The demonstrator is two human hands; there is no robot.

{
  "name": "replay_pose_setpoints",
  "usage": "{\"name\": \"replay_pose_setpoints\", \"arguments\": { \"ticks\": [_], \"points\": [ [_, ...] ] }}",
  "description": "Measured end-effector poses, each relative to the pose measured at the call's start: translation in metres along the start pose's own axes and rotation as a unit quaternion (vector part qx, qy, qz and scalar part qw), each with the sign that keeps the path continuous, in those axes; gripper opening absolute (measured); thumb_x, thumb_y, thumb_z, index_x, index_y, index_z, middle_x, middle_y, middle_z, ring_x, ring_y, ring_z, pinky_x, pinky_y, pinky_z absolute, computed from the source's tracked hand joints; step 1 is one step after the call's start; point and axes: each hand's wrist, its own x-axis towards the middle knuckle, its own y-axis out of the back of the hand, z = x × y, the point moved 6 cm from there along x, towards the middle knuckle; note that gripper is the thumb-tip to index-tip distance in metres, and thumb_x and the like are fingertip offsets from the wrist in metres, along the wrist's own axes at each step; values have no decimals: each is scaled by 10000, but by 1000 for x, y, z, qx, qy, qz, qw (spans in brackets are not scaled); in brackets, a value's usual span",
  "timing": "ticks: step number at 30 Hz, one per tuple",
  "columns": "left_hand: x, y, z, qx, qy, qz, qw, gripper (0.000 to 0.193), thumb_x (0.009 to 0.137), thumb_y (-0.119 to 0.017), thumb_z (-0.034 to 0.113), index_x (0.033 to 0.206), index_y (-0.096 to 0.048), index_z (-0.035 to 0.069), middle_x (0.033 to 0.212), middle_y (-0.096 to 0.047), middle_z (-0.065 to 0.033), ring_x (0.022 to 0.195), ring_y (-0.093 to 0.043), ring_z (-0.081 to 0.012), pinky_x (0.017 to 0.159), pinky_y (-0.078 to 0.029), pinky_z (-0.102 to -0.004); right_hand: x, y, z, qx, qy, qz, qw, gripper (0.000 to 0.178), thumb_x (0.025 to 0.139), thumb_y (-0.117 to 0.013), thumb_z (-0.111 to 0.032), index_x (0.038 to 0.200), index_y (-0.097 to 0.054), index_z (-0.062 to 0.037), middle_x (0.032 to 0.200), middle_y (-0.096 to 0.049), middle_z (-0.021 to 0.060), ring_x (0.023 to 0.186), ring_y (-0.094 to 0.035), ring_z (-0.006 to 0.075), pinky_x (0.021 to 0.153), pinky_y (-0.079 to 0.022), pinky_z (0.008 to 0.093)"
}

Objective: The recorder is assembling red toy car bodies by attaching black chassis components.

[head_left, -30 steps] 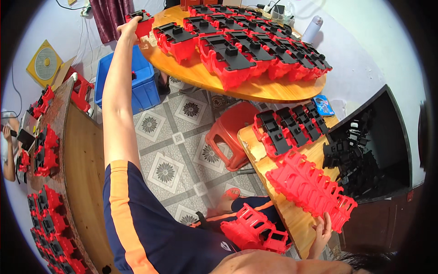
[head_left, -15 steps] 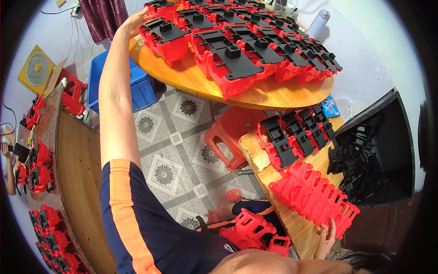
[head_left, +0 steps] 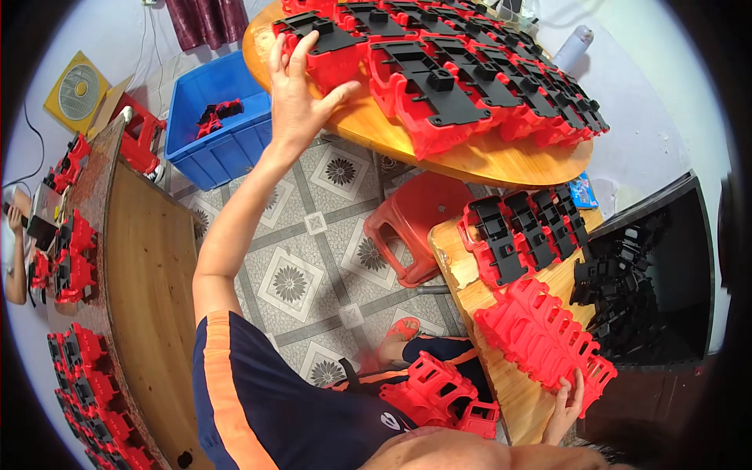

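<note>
My left hand (head_left: 300, 92) reaches up to the near left edge of a round wooden table (head_left: 501, 160). Its fingers are spread and empty, with the thumb beside a red plastic housing with a black insert (head_left: 329, 47). Several more of these red-and-black housings (head_left: 446, 86) fill the table in rows. My right hand (head_left: 565, 403) is at the lower right, its fingers lying against the end of a row of plain red housings (head_left: 540, 337) on a small wooden table (head_left: 462, 286). A red housing (head_left: 435, 388) rests on my lap.
A red stool (head_left: 415, 219) stands on the tiled floor between the tables. A blue crate (head_left: 211, 125) with a few parts sits at the upper left. A black bin (head_left: 627, 290) of black inserts is on the right. A long wooden bench (head_left: 145, 282) with red parts runs along the left, with another person's arm (head_left: 14, 258) beyond it.
My left hand held a red-and-black housing at the round table's far left edge. That housing now lies on the table, and the hand is open and drawn back toward me. My right hand stayed put.
</note>
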Motion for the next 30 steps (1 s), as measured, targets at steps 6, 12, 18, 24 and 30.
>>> {"name": "replay_pose_setpoints", "arguments": {
  "ticks": [6,12,18,24,30],
  "points": [
    [17,-17,-66,22,52,54,997,712,640,-835,163,1291,-546,142,1385,-380,-233,1063,-570,-295,903,-504,-365,-7,19,-1,-19,30,38,999,503,997,-546,-233,1440,-416,-33,1318,-549,107,1073,-569,165,865,-490,301],
    [82,-44,-210,138,84,19,987,691,660,-842,255,1283,-559,157,1257,-551,-191,1225,-486,-349,1039,-421,-415,-5,20,13,-18,18,26,999,498,1001,-528,-211,1444,-401,-21,1442,-468,103,1084,-584,185,841,-507,309],
    [105,-103,-259,129,125,-12,984,723,679,-845,253,1319,-521,171,1267,-552,-185,1217,-500,-340,1024,-437,-407,-15,22,16,-10,10,49,999,499,999,-536,-214,1437,-406,-13,1432,-478,96,1070,-587,170,821,-505,299],
    [102,-130,-260,-177,156,-148,960,1001,737,-760,72,1524,-141,85,1425,-412,-245,1348,-396,-352,1084,-372,-388,-17,21,13,-12,3,45,999,493,992,-558,-204,1425,-425,-9,1380,-512,96,1039,-588,157,815,-506,285],
    [97,-77,-217,-9,212,101,972,834,768,-603,72,1496,-195,66,1461,-269,-346,1355,-316,-448,1125,-288,-433,-18,27,24,15,13,33,999,487,986,-567,-182,1422,-432,-12,1342,-535,96,1023,-580,144,820,-508,278]
  ]
}}
